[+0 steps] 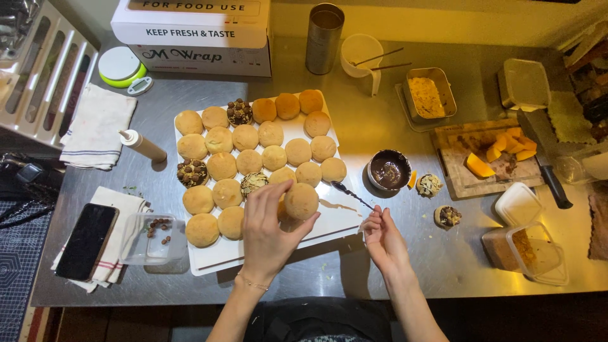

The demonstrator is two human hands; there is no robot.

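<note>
My left hand grips a round golden bun just above the near right part of a white board. Several more plain buns lie in rows on that board, and three carry dark chocolate or nut toppings. My right hand pinches the handle of a small spoon, whose chocolate-coated tip points toward the held bun. A small bowl of melted chocolate stands just right of the board. A smear of chocolate marks the board near the spoon.
Two topped buns sit on the steel counter by a cutting board with orange pieces and a knife. A phone, a clear tub of nuts, a squeeze bottle, folded towels and lidded containers lie around.
</note>
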